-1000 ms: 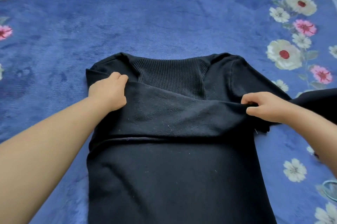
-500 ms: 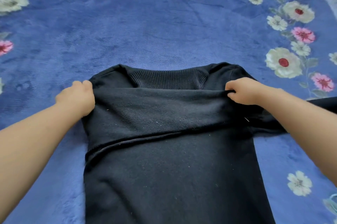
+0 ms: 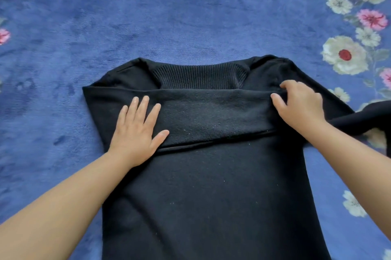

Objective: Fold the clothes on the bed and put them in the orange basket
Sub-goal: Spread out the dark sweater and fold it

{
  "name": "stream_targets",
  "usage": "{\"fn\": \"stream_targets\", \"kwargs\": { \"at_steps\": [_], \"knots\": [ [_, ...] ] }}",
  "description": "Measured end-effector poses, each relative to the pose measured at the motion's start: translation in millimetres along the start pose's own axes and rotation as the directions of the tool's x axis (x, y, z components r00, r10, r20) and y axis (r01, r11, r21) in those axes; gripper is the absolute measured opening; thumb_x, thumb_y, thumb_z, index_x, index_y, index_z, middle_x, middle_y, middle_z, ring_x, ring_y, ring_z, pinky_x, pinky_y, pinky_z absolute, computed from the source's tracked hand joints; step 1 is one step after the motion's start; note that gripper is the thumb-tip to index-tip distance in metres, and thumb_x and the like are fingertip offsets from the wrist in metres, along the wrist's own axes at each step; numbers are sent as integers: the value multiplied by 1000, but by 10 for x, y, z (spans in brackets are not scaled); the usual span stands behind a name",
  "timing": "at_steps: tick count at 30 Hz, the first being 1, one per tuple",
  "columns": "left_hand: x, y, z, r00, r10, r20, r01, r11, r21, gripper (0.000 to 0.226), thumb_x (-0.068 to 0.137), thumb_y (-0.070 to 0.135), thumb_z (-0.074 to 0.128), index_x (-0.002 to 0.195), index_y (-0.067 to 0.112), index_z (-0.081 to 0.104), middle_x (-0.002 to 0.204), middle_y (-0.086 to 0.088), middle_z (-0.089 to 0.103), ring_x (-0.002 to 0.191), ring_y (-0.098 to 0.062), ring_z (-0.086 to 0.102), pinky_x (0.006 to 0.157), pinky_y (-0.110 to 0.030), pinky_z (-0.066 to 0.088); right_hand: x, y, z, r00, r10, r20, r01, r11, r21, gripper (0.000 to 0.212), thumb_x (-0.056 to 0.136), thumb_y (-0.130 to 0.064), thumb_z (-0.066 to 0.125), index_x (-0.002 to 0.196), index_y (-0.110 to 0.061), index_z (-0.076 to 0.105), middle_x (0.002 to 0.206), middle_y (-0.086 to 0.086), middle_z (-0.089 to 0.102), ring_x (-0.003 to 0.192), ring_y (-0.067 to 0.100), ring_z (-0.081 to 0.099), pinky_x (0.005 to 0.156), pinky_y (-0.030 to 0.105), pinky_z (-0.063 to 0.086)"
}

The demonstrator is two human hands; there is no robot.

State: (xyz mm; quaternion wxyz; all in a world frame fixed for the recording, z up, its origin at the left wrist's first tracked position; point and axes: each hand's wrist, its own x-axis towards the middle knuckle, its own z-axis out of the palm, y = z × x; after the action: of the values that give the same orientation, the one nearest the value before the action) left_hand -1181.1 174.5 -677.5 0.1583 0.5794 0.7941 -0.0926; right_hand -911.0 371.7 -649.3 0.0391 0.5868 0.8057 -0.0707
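Your left hand (image 3: 137, 130) lies flat, palm down, on the black garment (image 3: 211, 185), fingers straight and slightly spread, thumb out to the side; it grasps nothing and presses the folded-over band of cloth near the garment's left edge. Your right hand (image 3: 300, 105) has its fingers curled over the upper edge of the same folded band at the garment's right side, thumb set against the near face of the fold, so that it pinches the cloth there. The garment lies spread on the blue bedcover (image 3: 190, 16), its long body running toward you and out of the lower edge of the view. A folded band crosses the garment from side to side between your two hands, with a seam line just below it. Beyond the band, the ribbed collar (image 3: 201, 77) shows, flanked by the two shoulders. One sleeve (image 3: 364, 118) trails off to the right, passing beneath your right forearm. The bedcover carries a border of white and pink flowers (image 3: 344, 54) along its right side, and a few more at the left edge.
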Motion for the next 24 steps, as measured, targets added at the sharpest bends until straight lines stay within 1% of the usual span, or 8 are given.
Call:
{"fn": "stream_targets", "kwargs": {
  "at_steps": [5,8,10,13,17,19,21,24],
  "knots": [
    [73,30,47,999,-20,47,16,996,87,102,61,65,-17,149,16,1,156,-12,-7,143,-29,-10,111,-42,-9,-39,177,-6,997,-20,79,23,999,-39,47,95,-39,43,132,-10,44,132,14,46,122,34,38,98,45,31],
    [55,92,-41,998,-39,54,30,985,168,84,84,64,2,149,12,8,156,-17,1,143,-34,0,113,-46,0,-134,459,-152,998,40,-58,-31,989,144,43,91,-39,40,87,-2,60,90,19,59,95,39,52,72,41,36],
    [45,169,-129,1000,-14,16,11,981,194,71,93,50,32,145,1,23,150,-26,20,138,-42,20,110,-54,16,-246,689,-248,965,260,-22,-235,904,356,48,93,-35,38,75,6,55,71,20,53,77,39,53,63,38,36],
    [9,335,-209,992,108,-73,-95,982,162,53,77,26,35,121,-3,47,122,-30,56,112,-46,54,90,-59,42,-428,1047,-334,767,608,204,-547,454,703,41,94,-36,44,84,1,57,74,16,53,62,26,52,56,32,43],
    [-4,754,-228,905,402,-139,-384,913,141,52,72,13,28,120,1,42,122,-26,57,119,-40,42,96,-49,34,-475,1351,-253,600,643,476,-636,22,772,66,88,-55,50,131,-6,44,116,16,52,103,31,55,76,37,50],
    [36,979,-206,897,440,-46,-428,889,165,52,72,16,35,120,1,48,122,-23,58,117,-41,50,93,-48,44,-398,1402,-250,574,596,562,-553,-223,802,61,86,-53,55,129,-11,45,114,10,54,104,24,55,89,35,47],
    [58,1157,-206,918,394,44,-395,900,187,53,69,21,50,117,1,59,121,-21,60,112,-41,57,85,-50,50,-241,1500,-230,595,592,544,-356,-412,839,40,84,-44,63,108,-14,54,108,5,60,93,17,62,80,32,52],
    [109,1369,-211,956,272,112,-291,925,242,58,88,20,43,143,5,31,151,-17,25,139,-36,24,109,-47,27,-20,1810,-85,562,623,545,-131,-583,802,61,65,-45,80,113,-16,57,106,4,67,86,23,69,68,39,56]
  ]
}}
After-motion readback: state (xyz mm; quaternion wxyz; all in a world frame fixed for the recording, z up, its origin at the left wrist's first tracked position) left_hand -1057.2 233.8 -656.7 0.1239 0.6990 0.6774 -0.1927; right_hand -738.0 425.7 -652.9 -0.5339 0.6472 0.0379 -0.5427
